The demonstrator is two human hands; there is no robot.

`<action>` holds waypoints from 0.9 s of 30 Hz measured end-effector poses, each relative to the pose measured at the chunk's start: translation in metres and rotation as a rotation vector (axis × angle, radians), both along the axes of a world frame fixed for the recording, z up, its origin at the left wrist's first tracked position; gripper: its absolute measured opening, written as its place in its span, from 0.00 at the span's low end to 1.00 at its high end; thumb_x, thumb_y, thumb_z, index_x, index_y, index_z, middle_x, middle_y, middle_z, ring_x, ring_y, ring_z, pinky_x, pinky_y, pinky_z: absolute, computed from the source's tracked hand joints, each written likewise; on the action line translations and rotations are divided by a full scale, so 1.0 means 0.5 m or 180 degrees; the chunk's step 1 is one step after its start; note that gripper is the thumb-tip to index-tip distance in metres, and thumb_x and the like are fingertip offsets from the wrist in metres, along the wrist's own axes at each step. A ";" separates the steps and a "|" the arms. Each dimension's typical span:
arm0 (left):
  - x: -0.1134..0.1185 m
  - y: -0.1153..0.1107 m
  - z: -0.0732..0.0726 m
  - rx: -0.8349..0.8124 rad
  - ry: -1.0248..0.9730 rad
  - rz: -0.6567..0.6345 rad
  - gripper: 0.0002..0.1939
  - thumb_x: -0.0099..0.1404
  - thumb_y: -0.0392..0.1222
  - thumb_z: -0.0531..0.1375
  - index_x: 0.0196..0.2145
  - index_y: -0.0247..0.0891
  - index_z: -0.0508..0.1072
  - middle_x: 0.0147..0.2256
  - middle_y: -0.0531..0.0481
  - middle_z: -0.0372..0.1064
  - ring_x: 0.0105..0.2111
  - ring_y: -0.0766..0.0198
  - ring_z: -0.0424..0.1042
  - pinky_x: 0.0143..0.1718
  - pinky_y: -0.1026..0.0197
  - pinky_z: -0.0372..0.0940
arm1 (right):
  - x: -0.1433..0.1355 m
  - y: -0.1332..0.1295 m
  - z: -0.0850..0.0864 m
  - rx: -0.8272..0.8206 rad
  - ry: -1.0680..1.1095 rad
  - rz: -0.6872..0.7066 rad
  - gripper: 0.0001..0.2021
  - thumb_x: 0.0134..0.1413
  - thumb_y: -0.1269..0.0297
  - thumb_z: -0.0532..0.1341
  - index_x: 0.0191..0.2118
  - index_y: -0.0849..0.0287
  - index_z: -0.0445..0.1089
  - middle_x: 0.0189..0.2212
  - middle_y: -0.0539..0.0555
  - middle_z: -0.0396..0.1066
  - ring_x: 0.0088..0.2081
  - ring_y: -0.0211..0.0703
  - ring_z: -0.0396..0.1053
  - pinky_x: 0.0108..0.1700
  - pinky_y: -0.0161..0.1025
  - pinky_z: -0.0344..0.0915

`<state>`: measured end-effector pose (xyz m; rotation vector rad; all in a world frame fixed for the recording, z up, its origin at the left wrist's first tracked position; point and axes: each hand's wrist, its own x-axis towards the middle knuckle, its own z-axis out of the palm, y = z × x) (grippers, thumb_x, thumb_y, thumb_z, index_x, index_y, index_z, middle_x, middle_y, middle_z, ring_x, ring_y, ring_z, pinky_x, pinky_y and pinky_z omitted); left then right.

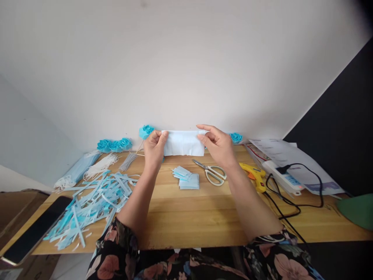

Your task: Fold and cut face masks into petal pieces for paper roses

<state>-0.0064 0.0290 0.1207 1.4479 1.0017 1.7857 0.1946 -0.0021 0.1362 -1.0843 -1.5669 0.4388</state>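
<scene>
A pale rectangular piece of face-mask fabric is stretched upright above the back of the table. My left hand pinches its left upper corner, thumb in front and fingers curled behind. At the right upper corner my right hand holds it with the thumb on the front, while the index finger is raised above the top edge. Below the fabric lie small light-blue folded pieces in an overlapping stack. Beside them rest scissors with pale handles, their blades pointing away to the left.
Blue fabric strips are heaped at left, near a phone, stacked face masks, white ear loops and grey wires. Blue fabric flowers line the wall. At right are a yellow glue gun, power strip and black cord.
</scene>
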 end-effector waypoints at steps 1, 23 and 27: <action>0.000 0.000 0.002 -0.0039 -0.0025 0.0005 0.18 0.60 0.53 0.64 0.24 0.37 0.66 0.23 0.56 0.57 0.25 0.70 0.56 0.27 0.67 0.54 | 0.002 0.001 -0.002 -0.0073 -0.0036 0.0071 0.17 0.58 0.59 0.62 0.52 0.55 0.74 0.18 0.43 0.55 0.22 0.34 0.54 0.28 0.34 0.56; 0.014 -0.024 0.004 -0.0144 0.0808 -0.0933 0.26 0.64 0.63 0.55 0.38 0.36 0.76 0.30 0.49 0.69 0.32 0.63 0.67 0.35 0.63 0.63 | -0.007 0.016 -0.016 -0.0235 0.0645 0.0609 0.29 0.51 0.58 0.67 0.60 0.51 0.67 0.33 0.49 0.72 0.34 0.40 0.68 0.39 0.39 0.69; 0.020 -0.026 0.001 -0.0351 0.0798 -0.1143 0.22 0.60 0.59 0.61 0.36 0.34 0.76 0.31 0.49 0.71 0.33 0.62 0.67 0.35 0.63 0.61 | -0.007 0.019 -0.016 -0.0232 0.0787 0.0670 0.29 0.52 0.57 0.67 0.60 0.51 0.67 0.35 0.51 0.74 0.35 0.41 0.70 0.41 0.41 0.70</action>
